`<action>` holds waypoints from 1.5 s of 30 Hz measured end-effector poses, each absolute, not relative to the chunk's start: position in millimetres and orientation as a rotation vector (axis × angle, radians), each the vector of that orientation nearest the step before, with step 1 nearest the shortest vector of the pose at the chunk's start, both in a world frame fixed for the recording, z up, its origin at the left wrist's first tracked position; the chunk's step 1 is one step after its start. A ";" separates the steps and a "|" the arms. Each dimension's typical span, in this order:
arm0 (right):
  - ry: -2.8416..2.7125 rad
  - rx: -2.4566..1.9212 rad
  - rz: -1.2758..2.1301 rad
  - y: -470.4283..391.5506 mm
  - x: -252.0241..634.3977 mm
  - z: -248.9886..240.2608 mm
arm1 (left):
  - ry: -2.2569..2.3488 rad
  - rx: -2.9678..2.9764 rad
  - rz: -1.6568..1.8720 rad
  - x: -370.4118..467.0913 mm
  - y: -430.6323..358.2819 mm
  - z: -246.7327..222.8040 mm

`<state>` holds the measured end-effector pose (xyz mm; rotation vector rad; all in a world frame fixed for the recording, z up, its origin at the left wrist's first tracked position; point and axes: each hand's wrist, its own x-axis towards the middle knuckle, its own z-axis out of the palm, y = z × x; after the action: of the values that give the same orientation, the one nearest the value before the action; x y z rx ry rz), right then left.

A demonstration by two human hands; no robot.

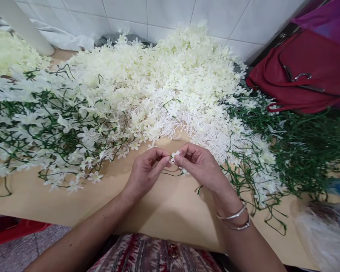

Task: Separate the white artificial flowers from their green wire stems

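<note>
While both hands work close together at the centre of the frame, the entries run as follows. Item: one small white artificial flower with narrow petals (175,155), held just above the pale tan tabletop (158,215). My left hand (144,170): a narrow thumb-and-finger pinch at the flower's left, seemingly on a bit of thin green stem; the exact contact is too small to tell. My right hand (202,166): a matching pinch on the flower's right side. Handling note: I judge it best to keep both pinches light, the two parts in one line, and the wrists low and steady, since thin petals could crease and a slim stem could bend under a hard squeeze. Stock about me: a broad heap of cream-white artificial blossoms (187,68), upper centre; white flowers on curling green stems (65,128), left; a dense tangle of dark green plastic stems (306,143), right; a deep-red handbag (320,64), upper right.
</note>
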<state>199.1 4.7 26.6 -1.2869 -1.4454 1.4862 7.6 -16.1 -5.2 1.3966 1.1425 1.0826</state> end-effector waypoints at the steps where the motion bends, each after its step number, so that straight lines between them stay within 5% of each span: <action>1: -1.458 -1.300 1.482 4.1 199.0 26.7 | 1.162 1.430 1.072 7.4 -16.4 -5.9; 15: -1.517 -1.290 1.513 5.9 196.4 32.1 | 1.201 1.780 1.035 5.7 -14.9 1.7; 45: -1.401 -1.195 1.601 10.2 204.6 20.4 | 1.119 1.550 1.048 4.8 -17.5 -0.9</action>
<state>204.6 10.2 20.4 -1.1954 -1.4007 1.6005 4.8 -17.5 -0.9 1.5502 1.1193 1.0484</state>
